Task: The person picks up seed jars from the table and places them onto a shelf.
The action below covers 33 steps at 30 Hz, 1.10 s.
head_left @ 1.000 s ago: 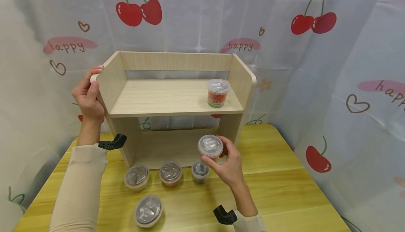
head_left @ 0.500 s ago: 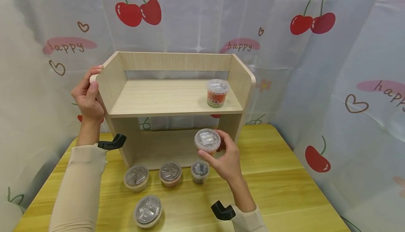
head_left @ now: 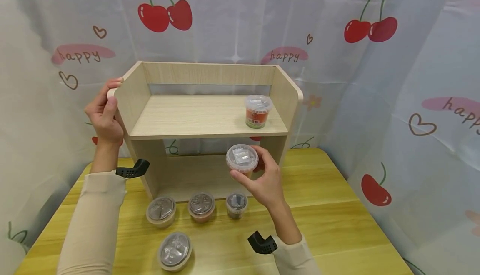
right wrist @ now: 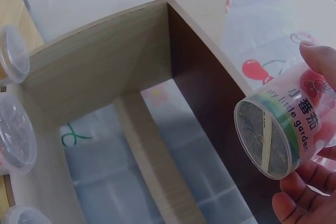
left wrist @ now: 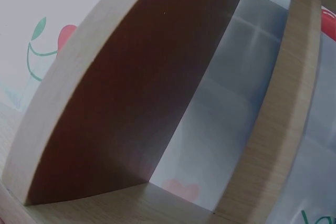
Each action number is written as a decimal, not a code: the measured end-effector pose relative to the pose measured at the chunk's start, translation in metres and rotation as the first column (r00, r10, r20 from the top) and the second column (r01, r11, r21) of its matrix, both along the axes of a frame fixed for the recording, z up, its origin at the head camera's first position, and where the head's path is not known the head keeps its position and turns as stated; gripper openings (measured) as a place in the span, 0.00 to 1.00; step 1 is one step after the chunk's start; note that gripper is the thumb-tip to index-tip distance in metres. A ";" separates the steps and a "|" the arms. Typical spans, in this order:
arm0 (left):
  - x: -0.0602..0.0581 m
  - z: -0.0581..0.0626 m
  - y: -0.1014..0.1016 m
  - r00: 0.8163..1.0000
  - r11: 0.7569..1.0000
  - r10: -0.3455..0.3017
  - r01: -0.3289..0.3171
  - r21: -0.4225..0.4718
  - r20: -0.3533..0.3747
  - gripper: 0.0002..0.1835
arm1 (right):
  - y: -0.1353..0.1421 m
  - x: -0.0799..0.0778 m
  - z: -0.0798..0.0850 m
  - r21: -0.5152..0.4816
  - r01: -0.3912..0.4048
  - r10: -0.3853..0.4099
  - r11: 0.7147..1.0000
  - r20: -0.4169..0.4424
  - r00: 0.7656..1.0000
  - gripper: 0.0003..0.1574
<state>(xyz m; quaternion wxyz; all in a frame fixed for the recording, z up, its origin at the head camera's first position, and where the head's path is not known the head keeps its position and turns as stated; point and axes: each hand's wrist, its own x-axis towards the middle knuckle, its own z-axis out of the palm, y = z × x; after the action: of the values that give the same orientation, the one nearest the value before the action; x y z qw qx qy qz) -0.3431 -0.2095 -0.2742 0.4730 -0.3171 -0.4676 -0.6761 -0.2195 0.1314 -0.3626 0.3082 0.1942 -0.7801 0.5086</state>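
Observation:
My right hand (head_left: pixel 268 179) grips a clear plastic cup (head_left: pixel 241 158) with a lid, held in front of the shelf's lower opening. In the right wrist view this cup (right wrist: pixel 278 124) is tilted, its label reading "My little garden" and dark material showing through its base. My left hand (head_left: pixel 106 112) grips the upper left side panel of the pale wooden shelf (head_left: pixel 210 114), thumb in front and fingers over the edge. On the top board's right side stands another lidded cup (head_left: pixel 258 111) with a red and green label.
Several lidded tubs stand on the wooden table (head_left: pixel 337 216) before the shelf: a left tub (head_left: pixel 161 211), a middle tub (head_left: pixel 201 206), a small dark tub (head_left: pixel 236 205) and a nearer tub (head_left: pixel 175 251). A cherry-print curtain (head_left: pixel 225 21) hangs behind.
My right hand has lifted the cup up and to the left, toward the edge of the top board. The left hand stays on the side panel.

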 end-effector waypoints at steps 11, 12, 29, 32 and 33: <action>-0.004 -0.003 -0.002 1.000 1.000 -0.010 0.010 0.009 -0.011 0.20 | -0.004 -0.006 0.014 0.012 -0.007 0.007 1.000 -0.020 1.000 0.43; -0.005 -0.003 -0.002 1.000 1.000 -0.011 0.011 0.010 -0.012 0.20 | -0.005 -0.006 0.016 0.015 -0.004 0.005 1.000 -0.020 1.000 0.43; -0.002 0.000 0.002 0.999 0.999 -0.026 0.027 0.031 -0.026 0.19 | -0.011 -0.017 0.038 0.013 -0.005 0.006 1.000 -0.036 0.999 0.46; -0.003 -0.001 0.000 1.000 1.000 -0.022 0.022 0.022 -0.022 0.20 | -0.012 -0.019 0.042 0.010 -0.003 0.004 1.000 -0.042 0.999 0.45; -0.004 -0.001 0.000 1.000 1.000 -0.020 0.020 0.020 -0.022 0.20 | -0.013 -0.019 0.044 0.009 -0.005 0.005 1.000 -0.041 0.999 0.45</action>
<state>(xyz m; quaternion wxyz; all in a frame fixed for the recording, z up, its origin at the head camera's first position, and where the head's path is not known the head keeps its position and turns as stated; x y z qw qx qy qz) -0.3466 -0.2099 -0.2756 0.4745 -0.3244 -0.4523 -0.6819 -0.2386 0.1186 -0.3190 0.3219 0.2079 -0.7756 0.5016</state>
